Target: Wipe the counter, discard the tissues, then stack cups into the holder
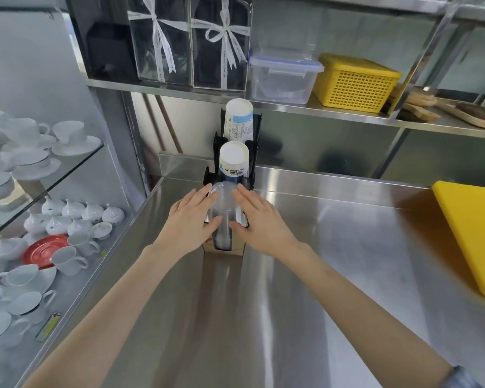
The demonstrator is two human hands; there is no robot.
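A black tiered cup holder (254, 152) stands at the back left of the steel counter (333, 261). Its rear slot holds a stack of white paper cups with blue print (240, 119). The middle slot holds a second paper cup stack (233, 159). In the front slot lies a stack of clear plastic cups (221, 208), bottom end toward me. My left hand (189, 221) and my right hand (259, 219) press on either side of this clear stack, fingers extended along it.
A yellow cutting board (476, 236) lies at the counter's right edge. The shelf above carries gift boxes (191, 43), a clear lidded container (283, 77) and a yellow basket (356, 82). A glass cabinet with white crockery (39, 219) stands on the left.
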